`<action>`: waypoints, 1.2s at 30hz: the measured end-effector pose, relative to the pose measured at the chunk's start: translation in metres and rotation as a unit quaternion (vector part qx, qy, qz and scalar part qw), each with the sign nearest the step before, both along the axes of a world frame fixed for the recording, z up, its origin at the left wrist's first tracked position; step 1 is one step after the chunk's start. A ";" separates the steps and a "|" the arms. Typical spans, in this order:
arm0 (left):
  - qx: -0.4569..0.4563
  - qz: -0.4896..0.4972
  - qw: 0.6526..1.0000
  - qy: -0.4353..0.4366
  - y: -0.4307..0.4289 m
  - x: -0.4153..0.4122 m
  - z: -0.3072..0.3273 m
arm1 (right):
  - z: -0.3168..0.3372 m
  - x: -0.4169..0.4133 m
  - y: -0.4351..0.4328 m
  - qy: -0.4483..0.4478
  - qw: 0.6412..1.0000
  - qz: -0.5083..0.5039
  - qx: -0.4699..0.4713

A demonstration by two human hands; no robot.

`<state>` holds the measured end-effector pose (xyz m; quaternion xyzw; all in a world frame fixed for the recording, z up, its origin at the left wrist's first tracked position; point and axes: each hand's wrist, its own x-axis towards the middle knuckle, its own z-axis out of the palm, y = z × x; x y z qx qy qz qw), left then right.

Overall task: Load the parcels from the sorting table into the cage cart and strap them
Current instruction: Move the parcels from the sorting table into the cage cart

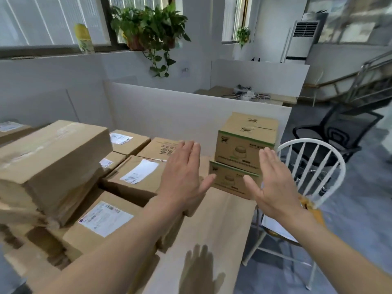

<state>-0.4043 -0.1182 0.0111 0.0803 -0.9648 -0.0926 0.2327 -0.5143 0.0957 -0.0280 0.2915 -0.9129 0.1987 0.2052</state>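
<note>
While both arms stretch out over sorting table (214, 234), left hand (182, 177) flat, fingers straight and together, thumb out, holding nothing. Right hand (273, 183) same, palm turned inward, nothing in it. Beyond gap between them, at table's far right corner: upper box (246, 139), green-trimmed, stacked on lower box (229, 183), same trim. Hands near stack; touching or not, can't tell. Crowding table on my left: labelled parcels (101, 217), big carton (53, 158) on top. Just beside table: white chair (318, 164).

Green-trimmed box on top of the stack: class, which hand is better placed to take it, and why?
Probably the right hand: its open fingers overlap the green-trimmed box; the left hand hovers farther aside.
</note>
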 end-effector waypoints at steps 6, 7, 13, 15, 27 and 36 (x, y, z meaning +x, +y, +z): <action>-0.020 -0.010 1.000 -0.011 0.014 -0.104 -0.010 | -0.008 -0.083 0.017 -0.024 0.999 -0.020 0.020; -0.024 -0.010 1.000 -0.013 0.015 -0.119 -0.012 | -0.009 -0.094 0.017 -0.025 0.999 -0.021 0.020; -0.006 -0.010 1.000 -0.029 0.015 -0.196 -0.031 | -0.022 -0.153 0.013 -0.057 0.998 -0.025 0.029; 0.007 -0.007 0.999 -0.040 0.015 -0.217 -0.037 | -0.027 -0.171 0.011 -0.066 0.997 -0.030 0.038; 0.118 0.045 0.986 -0.113 -0.002 -0.294 -0.057 | -0.046 -0.232 0.001 -0.175 0.983 -0.063 0.004; 0.168 0.026 0.974 -0.147 -0.006 -0.312 -0.062 | -0.053 -0.228 -0.002 -0.213 0.973 -0.037 -0.076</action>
